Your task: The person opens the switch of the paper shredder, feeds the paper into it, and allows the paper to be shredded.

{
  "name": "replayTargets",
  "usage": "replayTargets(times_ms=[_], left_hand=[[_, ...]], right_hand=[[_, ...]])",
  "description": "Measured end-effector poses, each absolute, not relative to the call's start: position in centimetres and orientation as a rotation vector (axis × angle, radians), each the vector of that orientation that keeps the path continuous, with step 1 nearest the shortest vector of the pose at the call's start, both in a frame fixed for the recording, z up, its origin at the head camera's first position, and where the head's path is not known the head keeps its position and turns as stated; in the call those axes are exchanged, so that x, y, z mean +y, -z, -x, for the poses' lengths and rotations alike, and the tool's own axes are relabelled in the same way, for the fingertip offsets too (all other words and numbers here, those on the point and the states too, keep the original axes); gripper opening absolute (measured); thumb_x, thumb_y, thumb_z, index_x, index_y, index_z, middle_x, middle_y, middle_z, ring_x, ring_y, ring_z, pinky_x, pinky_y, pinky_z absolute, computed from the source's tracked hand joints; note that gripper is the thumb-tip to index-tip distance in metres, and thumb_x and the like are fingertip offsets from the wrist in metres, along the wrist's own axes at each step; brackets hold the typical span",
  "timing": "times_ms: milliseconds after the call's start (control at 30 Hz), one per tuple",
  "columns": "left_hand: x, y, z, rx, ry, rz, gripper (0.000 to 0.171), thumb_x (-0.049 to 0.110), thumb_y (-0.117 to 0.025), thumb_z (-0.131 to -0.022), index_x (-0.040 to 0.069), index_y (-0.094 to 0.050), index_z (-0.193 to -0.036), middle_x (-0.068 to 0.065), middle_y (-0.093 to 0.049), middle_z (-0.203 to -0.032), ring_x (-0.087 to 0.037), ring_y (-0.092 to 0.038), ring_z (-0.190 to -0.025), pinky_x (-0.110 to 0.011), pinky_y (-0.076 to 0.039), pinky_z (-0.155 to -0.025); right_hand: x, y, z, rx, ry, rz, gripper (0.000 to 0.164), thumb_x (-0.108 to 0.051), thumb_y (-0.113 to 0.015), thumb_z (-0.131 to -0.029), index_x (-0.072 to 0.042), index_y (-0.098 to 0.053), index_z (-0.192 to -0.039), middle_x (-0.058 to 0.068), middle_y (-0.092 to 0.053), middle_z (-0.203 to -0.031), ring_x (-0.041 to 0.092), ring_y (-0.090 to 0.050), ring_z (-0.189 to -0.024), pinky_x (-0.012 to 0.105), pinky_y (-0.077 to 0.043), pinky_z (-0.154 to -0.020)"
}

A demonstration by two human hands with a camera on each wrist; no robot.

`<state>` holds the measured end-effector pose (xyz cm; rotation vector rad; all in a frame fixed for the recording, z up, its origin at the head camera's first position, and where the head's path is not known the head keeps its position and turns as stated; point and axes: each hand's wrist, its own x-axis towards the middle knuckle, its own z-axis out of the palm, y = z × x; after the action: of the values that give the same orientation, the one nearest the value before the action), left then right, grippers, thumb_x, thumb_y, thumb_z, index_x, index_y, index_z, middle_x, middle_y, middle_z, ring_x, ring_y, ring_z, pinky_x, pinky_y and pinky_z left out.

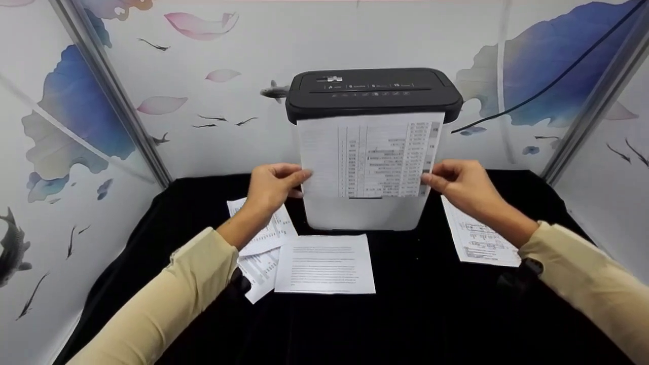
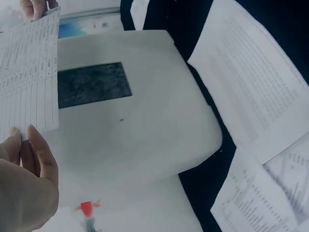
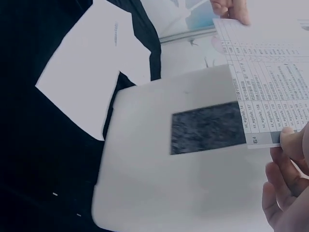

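A printed sheet of paper [image 1: 375,157] with a table on it hangs upright before a paper shredder, which has a black top [image 1: 375,94] and a white bin [image 1: 365,215]. My left hand [image 1: 276,185] pinches the sheet's left edge between thumb and fingers. At the opposite edge my right hand [image 1: 459,182] pinches it the same way. The left wrist view shows the left hand [image 2: 31,179] at the sheet's corner, and the right wrist view shows the right thumb and fingers [image 3: 287,133] on a grey-shaded cell. The sheet's top edge lies just below the shredder's front rim in the head view.
Printed papers [image 1: 324,263] lie on the black cloth [image 1: 405,319] in front and to the left, overlapping. Another printed sheet [image 1: 479,238] is at the right, partly under my forearm. A black cable [image 1: 547,76] runs along the patterned back wall. A dark window [image 2: 94,84] is set in the bin.
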<state>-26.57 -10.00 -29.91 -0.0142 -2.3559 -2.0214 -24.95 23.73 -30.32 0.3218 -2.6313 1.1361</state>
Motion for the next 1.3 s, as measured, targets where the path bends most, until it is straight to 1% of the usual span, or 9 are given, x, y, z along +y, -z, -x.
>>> replayTargets(times_ms=[100,233,333,467,633,800,1000,1133,1300], left_hand=[[-10.0,28.5,27.0,-2.360,2.035,0.010,0.030,0.018,-0.076,-0.090,-0.001,-0.072,-0.112,-0.002,-0.071,-0.099,-0.010,-0.070,-0.062,-0.024,-0.061,-0.079],[-10.0,26.8,27.6,-2.330,2.035,0.028,0.032,0.020,-0.075,-0.091,-0.001,-0.071,-0.115,-0.005,-0.072,-0.105,-0.007,-0.071,-0.065,-0.028,-0.060,-0.088],[-10.0,25.6,28.1,-2.304,2.023,0.050,0.032,0.020,-0.075,-0.091,-0.001,-0.071,-0.115,-0.007,-0.073,-0.107,-0.007,-0.072,-0.068,-0.029,-0.058,-0.094],[-10.1,24.2,28.7,-2.271,2.017,0.077,0.030,0.020,-0.073,-0.091,0.000,-0.071,-0.114,-0.007,-0.074,-0.107,-0.009,-0.073,-0.074,-0.029,-0.054,-0.102],[-9.9,22.1,29.6,-2.205,2.020,0.093,0.028,0.018,-0.073,-0.090,0.001,-0.073,-0.113,-0.004,-0.073,-0.102,-0.012,-0.073,-0.078,-0.029,-0.056,-0.098],[-9.4,20.4,30.4,-2.094,2.052,0.116,0.026,0.015,-0.073,-0.090,-0.001,-0.073,-0.110,-0.003,-0.068,-0.093,-0.012,-0.070,-0.076,-0.025,-0.061,-0.085],[-8.7,19.2,31.7,-1.973,2.107,0.087,0.028,0.011,-0.075,-0.088,-0.004,-0.072,-0.112,-0.002,-0.068,-0.089,-0.012,-0.069,-0.071,-0.025,-0.061,-0.080],[-8.0,18.6,32.6,-1.908,2.138,0.081,0.028,0.008,-0.074,-0.088,-0.006,-0.071,-0.112,-0.004,-0.068,-0.091,-0.014,-0.071,-0.081,-0.025,-0.061,-0.082],[-7.2,18.4,33.6,-1.868,2.174,0.076,0.023,0.002,-0.068,-0.092,-0.009,-0.070,-0.112,-0.009,-0.071,-0.097,-0.018,-0.072,-0.098,-0.024,-0.061,-0.084]], right_hand=[[23.8,28.8,25.6,-2.627,-1.143,-0.313,0.023,-0.022,-0.070,-0.094,0.000,-0.075,-0.097,-0.004,-0.071,-0.081,0.003,-0.055,-0.071,0.018,-0.045,-0.063],[23.7,27.1,26.6,-2.589,-1.259,-0.293,0.028,-0.023,-0.072,-0.094,0.003,-0.075,-0.104,-0.018,-0.070,-0.079,0.001,-0.056,-0.071,0.016,-0.045,-0.064],[23.5,26.0,27.2,-2.526,-1.444,-0.277,0.027,-0.021,-0.072,-0.094,0.003,-0.074,-0.105,-0.020,-0.068,-0.070,0.000,-0.058,-0.060,0.016,-0.046,-0.053],[23.0,24.8,27.9,-2.408,-1.666,-0.292,0.016,-0.015,-0.072,-0.093,-0.001,-0.075,-0.101,-0.013,-0.073,-0.068,0.004,-0.065,-0.052,0.020,-0.049,-0.042],[22.5,23.1,28.5,-2.278,-1.780,-0.284,0.005,-0.009,-0.073,-0.091,-0.006,-0.077,-0.092,-0.007,-0.076,-0.075,0.009,-0.071,-0.060,0.024,-0.056,-0.048],[22.1,21.3,29.4,-2.224,-1.833,-0.226,0.005,-0.009,-0.074,-0.090,-0.006,-0.077,-0.092,-0.006,-0.076,-0.074,0.009,-0.072,-0.060,0.023,-0.057,-0.050],[22.1,19.2,30.9,-2.158,-1.987,-0.117,0.012,-0.006,-0.075,-0.087,-0.002,-0.070,-0.097,-0.003,-0.075,-0.078,0.012,-0.074,-0.063,0.023,-0.059,-0.053],[22.1,18.4,31.7,-2.189,-2.017,-0.068,0.012,-0.003,-0.071,-0.090,-0.001,-0.067,-0.102,-0.003,-0.074,-0.083,0.011,-0.075,-0.069,0.023,-0.061,-0.059],[22.3,18.0,32.3,-2.250,-1.958,-0.025,0.023,-0.007,-0.066,-0.094,0.002,-0.065,-0.115,-0.003,-0.072,-0.090,0.009,-0.075,-0.073,0.022,-0.062,-0.066]])
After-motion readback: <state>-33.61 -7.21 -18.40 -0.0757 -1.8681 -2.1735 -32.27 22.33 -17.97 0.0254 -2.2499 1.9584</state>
